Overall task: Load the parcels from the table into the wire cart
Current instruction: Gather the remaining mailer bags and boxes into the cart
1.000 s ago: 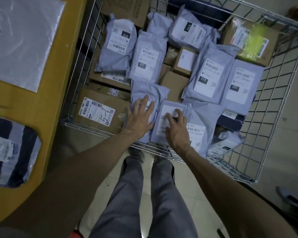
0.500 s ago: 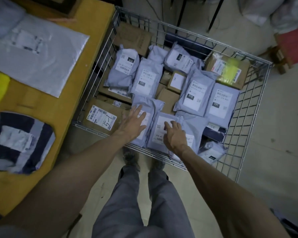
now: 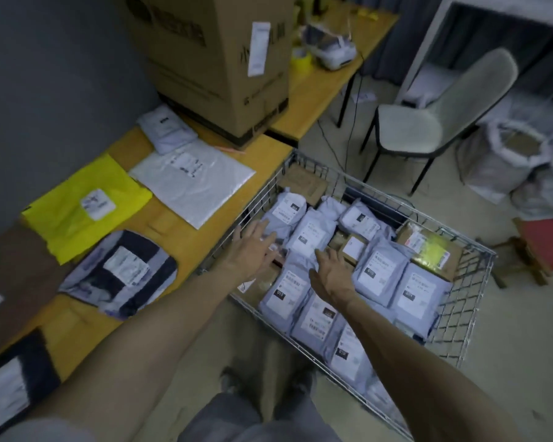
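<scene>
Several parcels lie on the table [image 3: 179, 247], which runs along the left side of the wire cart [image 3: 470, 314]. Closest to me, well back from the cart's near corner, sits a dark parcel [image 3: 10, 387] with a white label. Next, just left of the cart's near-left corner, is a striped parcel [image 3: 118, 272], close to square, so I can't pick a long axis for it.

Both my hands are over the cart. The left hand [image 3: 253, 247] hovers by the cart's left wall, fingers spread apart and holding nothing. The right hand [image 3: 332, 275] hangs over the cart's middle, above the grey bags [image 3: 380, 269] packed inside, fingers likewise apart and empty. Whether either palm touches a bag I can't tell.

Farther along, well left of the cart, lies a yellow parcel [image 3: 87, 205]. A flat white parcel [image 3: 192, 183] lies near the cart's left wall. A small white parcel [image 3: 166, 129] rests past the cart's far-left corner, against a big cardboard box [image 3: 217, 59].

As I judge it, everything left to load lies left of both hands, so the left hand is nearer. The striped parcel is left of its fingers and toward me, the flat white one left and away.
</scene>
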